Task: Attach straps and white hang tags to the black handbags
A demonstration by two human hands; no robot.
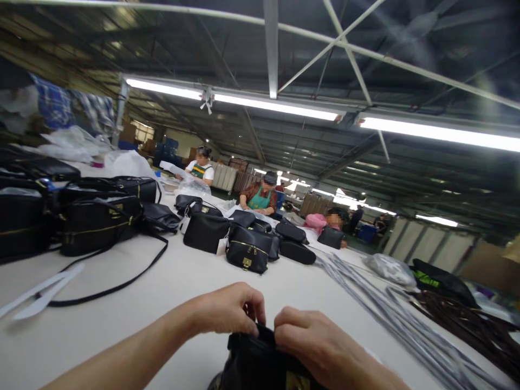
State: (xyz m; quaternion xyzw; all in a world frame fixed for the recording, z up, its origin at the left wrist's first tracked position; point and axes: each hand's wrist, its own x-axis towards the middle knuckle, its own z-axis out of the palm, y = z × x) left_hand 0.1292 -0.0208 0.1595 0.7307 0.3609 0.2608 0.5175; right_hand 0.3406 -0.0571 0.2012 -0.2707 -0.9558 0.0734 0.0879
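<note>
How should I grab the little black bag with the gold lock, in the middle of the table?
I'd pinch the black bag by its top edge, from above on your side. Its front faces you over bare table, while other bags crowd behind it.

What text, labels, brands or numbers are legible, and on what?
None legible.
Green lettering on black item, right: too blurred.
White hang tag among handbags: any print too small.
Gold clasp plate on front handbag: too small.
Gold plate on nearest black bag: blurred, cut off.
</note>
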